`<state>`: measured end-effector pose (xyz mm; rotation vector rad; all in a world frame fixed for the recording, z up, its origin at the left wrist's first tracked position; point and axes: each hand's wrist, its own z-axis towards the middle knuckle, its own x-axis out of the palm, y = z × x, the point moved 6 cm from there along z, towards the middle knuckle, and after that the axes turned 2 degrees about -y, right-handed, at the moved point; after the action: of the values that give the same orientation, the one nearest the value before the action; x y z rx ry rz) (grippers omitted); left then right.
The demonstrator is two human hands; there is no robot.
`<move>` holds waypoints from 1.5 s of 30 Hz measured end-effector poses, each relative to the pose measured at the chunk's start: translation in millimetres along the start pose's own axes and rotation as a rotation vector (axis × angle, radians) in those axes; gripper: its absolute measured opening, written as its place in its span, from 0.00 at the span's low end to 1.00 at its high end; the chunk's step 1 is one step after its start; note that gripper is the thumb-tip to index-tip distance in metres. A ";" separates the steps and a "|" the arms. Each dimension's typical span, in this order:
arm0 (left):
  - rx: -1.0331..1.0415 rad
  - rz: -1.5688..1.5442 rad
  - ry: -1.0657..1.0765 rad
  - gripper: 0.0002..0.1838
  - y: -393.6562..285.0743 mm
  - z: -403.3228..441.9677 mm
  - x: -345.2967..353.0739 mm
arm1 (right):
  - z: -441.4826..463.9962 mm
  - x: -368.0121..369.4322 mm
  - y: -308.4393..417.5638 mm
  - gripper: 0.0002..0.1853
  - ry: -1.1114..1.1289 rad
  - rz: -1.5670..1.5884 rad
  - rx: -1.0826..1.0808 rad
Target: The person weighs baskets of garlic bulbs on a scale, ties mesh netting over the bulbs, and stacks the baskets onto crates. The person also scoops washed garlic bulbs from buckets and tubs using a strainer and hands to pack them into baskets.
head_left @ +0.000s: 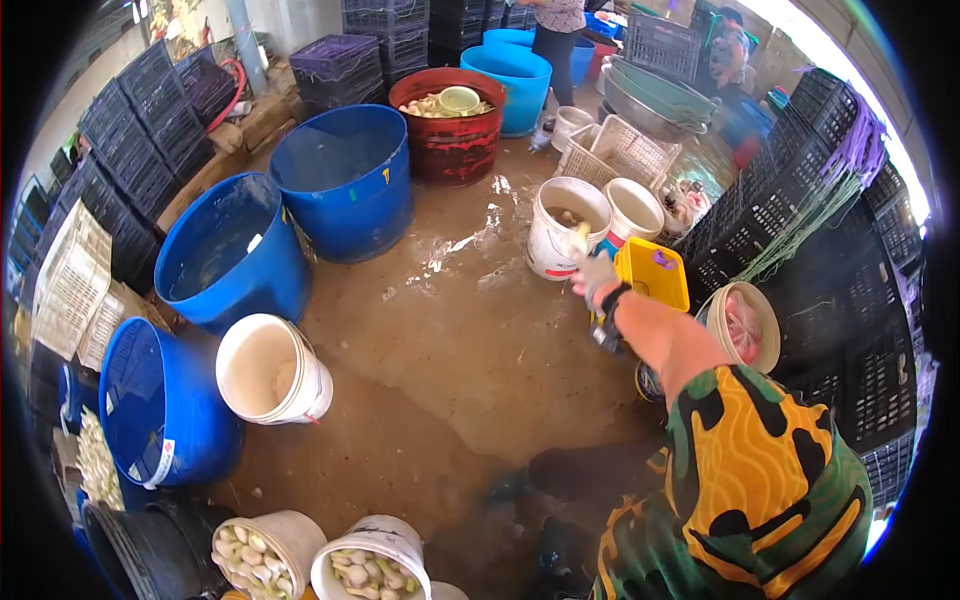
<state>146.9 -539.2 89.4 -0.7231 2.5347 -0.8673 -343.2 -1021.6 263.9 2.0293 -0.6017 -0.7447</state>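
Reaching to the bucket (550, 258), our right hand (598, 274) has its grip closed on a pale piece (580, 239), its long axis pointing away from us.

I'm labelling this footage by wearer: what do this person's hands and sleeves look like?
The right hand has a pale grey covering, perhaps a glove, and a black wristband. The loose sleeve is green, black and orange-yellow. The left is out of view.

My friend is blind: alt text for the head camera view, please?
A right hand holds a pale item over a white bucket, on a wet floor ringed by blue tubs, stacked crates and buckets of pale vegetables.
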 end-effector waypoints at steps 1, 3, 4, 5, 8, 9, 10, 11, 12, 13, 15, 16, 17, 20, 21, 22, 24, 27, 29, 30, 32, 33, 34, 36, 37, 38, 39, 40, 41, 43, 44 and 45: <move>-0.025 -0.063 0.020 0.22 12.8 0.3 -5.5 | -0.1 -6.2 28.3 0.27 -0.005 -0.137 -0.103; -0.142 -0.821 0.358 0.23 62.2 1.0 -26.3 | 1.4 -1.6 25.3 0.28 0.094 -0.213 -0.087; -0.505 -1.576 0.806 0.24 80.3 -10.9 -31.1 | 1.7 8.9 9.2 0.30 0.206 -0.298 -0.061; -0.707 -1.786 1.125 0.25 96.8 -31.5 -38.2 | 32.4 11.2 -34.6 0.31 0.366 -0.178 0.014; -0.253 -0.881 -0.012 0.14 54.6 -59.4 3.7 | -24.5 34.4 -84.6 0.20 0.618 -0.323 0.083; -0.251 -0.126 -0.234 0.16 -36.0 -113.2 -9.2 | -49.9 50.9 -100.4 0.13 0.801 -0.444 0.161; 0.007 0.084 -0.271 0.20 3.0 -116.4 -13.8 | -58.4 63.3 -127.1 0.09 0.981 -0.382 0.339; 0.162 0.046 -0.379 0.23 45.9 -126.3 -18.4 | -49.7 68.4 -151.5 0.10 0.813 -0.663 0.174; -0.101 -0.138 -0.474 0.19 144.7 -113.6 -12.7 | -76.8 78.9 -159.3 0.12 0.791 -0.905 -0.026; -0.221 -0.169 -0.488 0.23 158.8 -133.0 -11.9 | -98.9 85.1 -170.9 0.14 0.852 -1.023 -0.103; -0.308 -0.270 -0.603 0.22 210.7 -168.3 -11.2 | -139.2 114.2 -202.0 0.14 0.949 -1.197 -0.208; -0.348 -0.292 -0.650 0.21 237.7 -185.4 -10.3 | -169.7 122.6 -217.4 0.13 0.998 -1.262 -0.263; -0.407 -0.435 -0.714 0.20 270.0 -206.6 -1.8 | -195.1 124.6 -231.0 0.13 1.030 -1.301 -0.305; -0.512 -0.361 -0.872 0.21 307.2 -277.2 -25.0 | -292.0 137.7 -281.4 0.12 1.393 -1.412 -0.368; -0.522 -0.349 -0.933 0.22 327.0 -289.8 -29.7 | -357.4 114.4 -295.1 0.11 1.284 -1.458 -0.458; -0.533 -0.333 -0.990 0.22 345.7 -297.7 -35.9 | -413.4 94.1 -326.4 0.13 1.415 -1.493 -0.550; -0.536 -0.396 -1.015 0.28 370.7 -297.7 -55.0 | -477.2 68.2 -389.1 0.17 1.951 -1.534 -0.952; -0.463 -0.321 -1.121 0.37 392.1 -270.5 -94.1 | -572.4 -3.6 -497.0 0.25 2.304 -1.389 -0.899; -0.515 -0.201 -1.076 0.37 370.6 -254.1 -134.9 | -633.7 -59.7 -547.6 0.27 2.494 -1.469 -1.028; -0.511 -0.223 -1.080 0.37 375.5 -240.2 -147.5 | -670.2 -88.7 -562.7 0.30 2.548 -1.532 -1.058; -0.518 -0.108 -1.043 0.39 385.6 -207.9 -165.9 | -693.7 -111.8 -620.7 0.33 2.586 -1.461 -1.319; -0.522 -0.059 -1.076 0.31 392.3 -194.5 -171.8 | -703.2 -120.1 -647.9 0.35 2.653 -1.282 -1.490; -0.530 -0.082 -1.086 0.31 407.5 -179.2 -171.4 | -719.2 -130.4 -664.1 0.32 2.600 -1.080 -1.773; -0.478 -0.051 -1.099 0.22 430.4 -154.3 -163.5 | -737.1 -140.8 -699.0 0.25 2.612 -1.281 -1.822; -0.438 -0.136 -1.174 0.15 428.7 -160.3 -156.0 | -726.1 -135.4 -730.6 0.23 2.650 -1.237 -1.858; -0.451 -0.148 -1.169 0.15 434.2 -161.2 -143.6 | -715.7 -131.5 -757.7 0.20 2.691 -1.187 -1.892; -0.386 -0.204 -1.277 0.15 440.3 -167.4 -127.8 | -711.3 -129.4 -766.3 0.18 2.527 -1.429 -2.031; -0.313 -0.259 -1.384 0.14 442.1 -173.1 -113.8 | -705.5 -126.6 -775.4 0.18 2.527 -1.442 -2.034; -0.314 -0.272 -1.379 0.14 441.1 -173.5 -98.6 | -696.0 -117.4 -782.3 0.15 2.489 -1.415 -1.966; -0.422 0.184 -1.292 0.11 426.6 -171.6 -81.0 | -704.9 -104.9 -764.7 0.09 2.595 -1.103 -1.663; -0.436 0.176 -1.299 0.11 428.2 -170.4 -80.5 | -716.7 -106.5 -751.8 0.09 2.701 -0.832 -1.528; -0.538 0.117 -1.191 0.11 434.6 -168.0 -77.8 | -724.4 -110.3 -749.5 0.10 2.772 -0.727 -1.791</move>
<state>-23.5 -122.2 -52.8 -0.8591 1.6302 0.3084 184.5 -162.2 -21.8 -0.0719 1.7180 1.1537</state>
